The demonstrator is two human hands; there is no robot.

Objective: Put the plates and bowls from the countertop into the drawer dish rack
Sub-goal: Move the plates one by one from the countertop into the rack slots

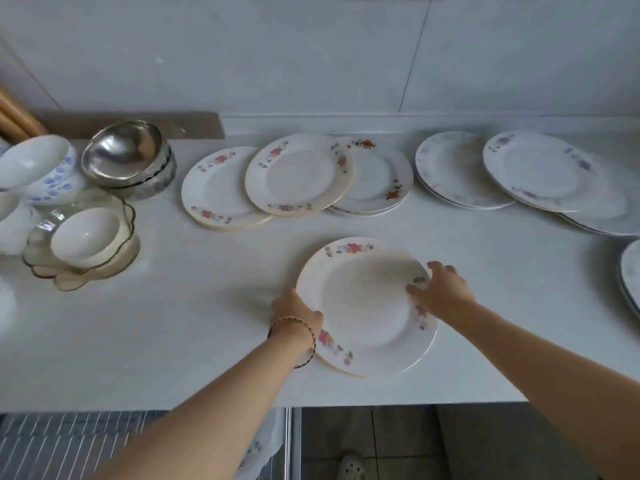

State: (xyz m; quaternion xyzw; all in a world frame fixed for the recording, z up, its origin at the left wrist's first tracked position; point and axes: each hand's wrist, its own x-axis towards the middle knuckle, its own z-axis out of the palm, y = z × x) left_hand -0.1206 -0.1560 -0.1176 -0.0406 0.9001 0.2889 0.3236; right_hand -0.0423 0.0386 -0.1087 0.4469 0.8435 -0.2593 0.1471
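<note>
**On the countertop: floral plate stack being gripped for transfer**

At far left, bowls (86,233) are left untouched. The left hand (294,311) is closed on the left rim of the plate stack (367,306); the right hand (441,289) is clamped on the right rim. A level lift is required next, then lowering into the drawer dish rack (69,441) below.

Drawer rack (69,441) — arms hide it; right-edge plate (632,275) cropped.

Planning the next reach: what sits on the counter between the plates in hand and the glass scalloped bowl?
Nothing: in the head view that stretch of countertop is bare between the held plates and the glass scalloped bowl.
</note>
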